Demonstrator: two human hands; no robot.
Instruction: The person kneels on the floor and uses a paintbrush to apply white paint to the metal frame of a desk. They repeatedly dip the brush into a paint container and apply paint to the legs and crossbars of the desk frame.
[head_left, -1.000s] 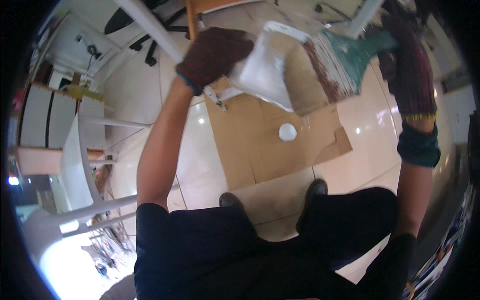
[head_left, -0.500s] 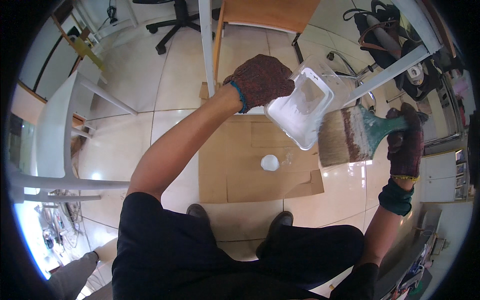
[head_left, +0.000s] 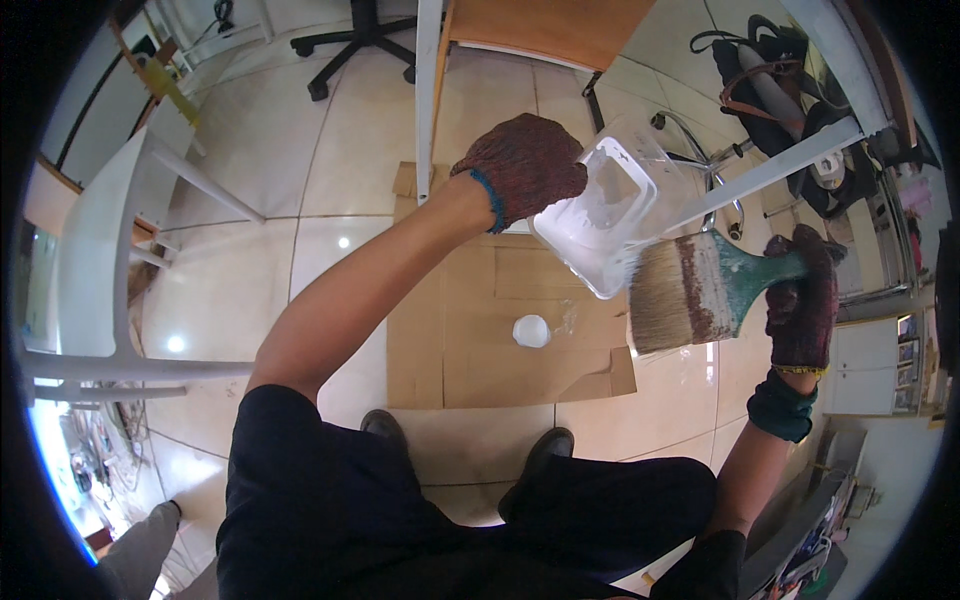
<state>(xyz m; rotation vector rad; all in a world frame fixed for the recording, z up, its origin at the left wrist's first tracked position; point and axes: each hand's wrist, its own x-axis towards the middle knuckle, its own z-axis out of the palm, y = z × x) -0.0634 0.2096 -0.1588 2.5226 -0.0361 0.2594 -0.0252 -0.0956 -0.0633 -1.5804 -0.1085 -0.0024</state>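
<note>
My left hand (head_left: 522, 172), in a dark red knit glove, is closed on the near-left rim of a clear plastic tub (head_left: 588, 232) coated inside with white paint. The tub is tilted, so its inside shows. In a matching glove, my right hand (head_left: 803, 298) grips the green handle of a wide paintbrush (head_left: 692, 290). Its bristles point left, and their upper corner, whitened with paint, meets or nearly meets the tub's lower right edge. Below the tub, a round white lid or cup (head_left: 531, 331) rests on a flattened cardboard sheet (head_left: 480, 375).
A white-framed table leg (head_left: 424, 100) stands beyond my left hand. A white frame bar (head_left: 765, 172) slants behind the brush, with a black bag (head_left: 770, 90) above it. At left is a white chair (head_left: 95, 270). Another person's leg (head_left: 140, 550) shows at lower left.
The brush has dropped slightly and shifted a little left along the tub's edge with my right hand. My left hand and the tub stay almost in place. The whole view has shifted slightly.
</note>
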